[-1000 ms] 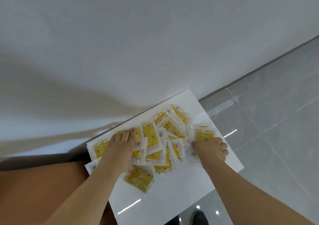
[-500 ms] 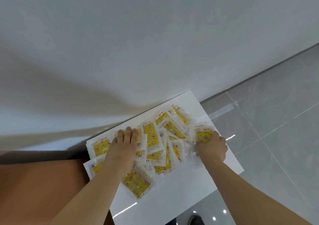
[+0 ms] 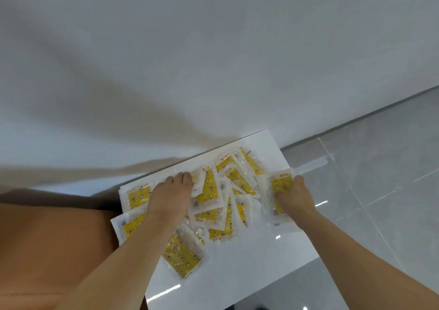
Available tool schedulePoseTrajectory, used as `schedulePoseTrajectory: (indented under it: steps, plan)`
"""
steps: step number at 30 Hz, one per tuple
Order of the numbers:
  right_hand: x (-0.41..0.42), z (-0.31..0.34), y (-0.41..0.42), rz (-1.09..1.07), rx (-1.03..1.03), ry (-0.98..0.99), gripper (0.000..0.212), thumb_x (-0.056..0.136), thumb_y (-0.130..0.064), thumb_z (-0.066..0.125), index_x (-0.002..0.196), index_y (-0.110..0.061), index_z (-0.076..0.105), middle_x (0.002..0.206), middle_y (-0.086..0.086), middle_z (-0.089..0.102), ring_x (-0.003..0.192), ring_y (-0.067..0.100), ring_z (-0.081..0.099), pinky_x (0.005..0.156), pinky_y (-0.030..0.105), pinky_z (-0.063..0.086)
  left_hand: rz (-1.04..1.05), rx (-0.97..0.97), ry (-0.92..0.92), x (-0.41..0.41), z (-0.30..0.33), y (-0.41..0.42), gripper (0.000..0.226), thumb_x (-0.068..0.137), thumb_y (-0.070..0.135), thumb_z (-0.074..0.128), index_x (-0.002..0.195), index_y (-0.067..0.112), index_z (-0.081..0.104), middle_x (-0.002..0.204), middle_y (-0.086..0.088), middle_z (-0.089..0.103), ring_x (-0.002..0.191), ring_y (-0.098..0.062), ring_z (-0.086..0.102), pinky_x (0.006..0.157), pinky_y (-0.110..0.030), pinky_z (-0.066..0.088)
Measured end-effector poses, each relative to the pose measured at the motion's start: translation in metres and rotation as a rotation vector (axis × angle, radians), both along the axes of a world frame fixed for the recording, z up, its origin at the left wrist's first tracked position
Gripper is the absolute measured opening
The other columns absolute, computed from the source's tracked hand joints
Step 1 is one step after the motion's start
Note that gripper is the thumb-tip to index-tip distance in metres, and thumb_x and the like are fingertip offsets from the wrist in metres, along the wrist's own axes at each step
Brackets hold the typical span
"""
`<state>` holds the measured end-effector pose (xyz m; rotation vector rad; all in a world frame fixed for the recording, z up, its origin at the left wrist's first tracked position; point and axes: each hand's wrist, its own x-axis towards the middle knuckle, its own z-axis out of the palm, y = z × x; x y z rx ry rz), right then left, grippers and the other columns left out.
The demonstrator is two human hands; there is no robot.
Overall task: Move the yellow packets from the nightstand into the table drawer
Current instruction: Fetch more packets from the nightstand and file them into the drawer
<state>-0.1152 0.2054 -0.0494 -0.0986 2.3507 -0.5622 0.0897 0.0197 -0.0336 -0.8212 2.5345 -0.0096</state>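
Pinching one yellow packet (image 3: 281, 186) near the nightstand (image 3: 249, 269) top's right edge, right hand (image 3: 293, 199) grips while left hand (image 3: 169, 197) lies flat, fingers straight, on the packet pile (image 3: 213, 198) spread btwn both hands toward the back edge.

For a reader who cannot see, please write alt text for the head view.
Two bare hands rest on a spread pile of yellow packets on a white nightstand: left hand lies flat, right hand grips one packet. Behind are a white wall and grey tiled floor.
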Motion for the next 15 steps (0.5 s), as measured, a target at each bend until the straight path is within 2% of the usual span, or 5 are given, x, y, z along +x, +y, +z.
schedulePoseTrajectory:
  steps: [4, 6, 9, 13, 15]
  plan:
    - [-0.010, 0.013, 0.009, -0.182, -0.148, -0.091, 0.026, 0.089, -0.012, 0.056, 0.113, -0.008, 0.046, 0.097, 0.010, 0.059, 0.086, 0.028, 0.061, 0.069, 0.039, 0.055, 0.078, 0.061, 0.221, -0.013, 0.033, 0.007, 0.055, 0.090, 0.007, 0.050, 0.143, 0.016, 0.035, 0.126, 0.000, 0.058, 0.104, -0.022, 0.060, 0.077, -0.031, 0.047]
    - [-0.016, 0.034, 0.013, -0.294, -0.241, -0.177, 0.028, 0.089, -0.009, 0.056, 0.116, -0.008, 0.052, 0.104, 0.014, 0.063, 0.089, 0.030, 0.064, 0.068, 0.038, 0.056, 0.218, 0.139, 0.407, -0.022, 0.058, 0.015, 0.048, 0.093, 0.010, 0.049, 0.139, 0.019, 0.042, 0.113, -0.001, 0.064, 0.093, -0.022, 0.063, 0.071, -0.032, 0.048]
    - [-0.022, 0.094, 0.020, -0.371, -0.327, -0.324, 0.033, 0.091, -0.001, 0.057, 0.120, -0.009, 0.046, 0.110, 0.017, 0.062, 0.095, 0.034, 0.066, 0.064, 0.040, 0.058, 0.475, 0.335, 0.723, -0.038, 0.115, 0.028, 0.036, 0.100, 0.016, 0.047, 0.135, 0.017, 0.050, 0.100, -0.005, 0.069, 0.087, -0.025, 0.065, 0.068, -0.031, 0.048]
    - [-0.021, 0.215, 0.041, -0.412, -0.547, -0.415, 0.047, 0.085, 0.003, 0.067, 0.127, -0.005, 0.050, 0.112, 0.019, 0.067, 0.093, 0.034, 0.070, 0.065, 0.042, 0.060, 0.711, 0.613, 1.077, -0.050, 0.229, 0.049, 0.006, 0.091, 0.017, 0.061, 0.093, 0.014, 0.065, 0.080, -0.009, 0.068, 0.072, -0.025, 0.063, 0.059, -0.034, 0.049]
    - [-0.016, 0.286, 0.060, -0.445, -0.704, -0.443, 0.030, 0.087, 0.003, 0.066, 0.115, -0.001, 0.059, 0.098, 0.016, 0.073, 0.081, 0.029, 0.073, 0.064, 0.038, 0.060, 0.823, 0.780, 1.229, -0.051, 0.289, 0.065, 0.007, 0.087, 0.016, 0.067, 0.084, 0.023, 0.068, 0.081, -0.001, 0.072, 0.074, -0.019, 0.069, 0.068, -0.043, 0.056]
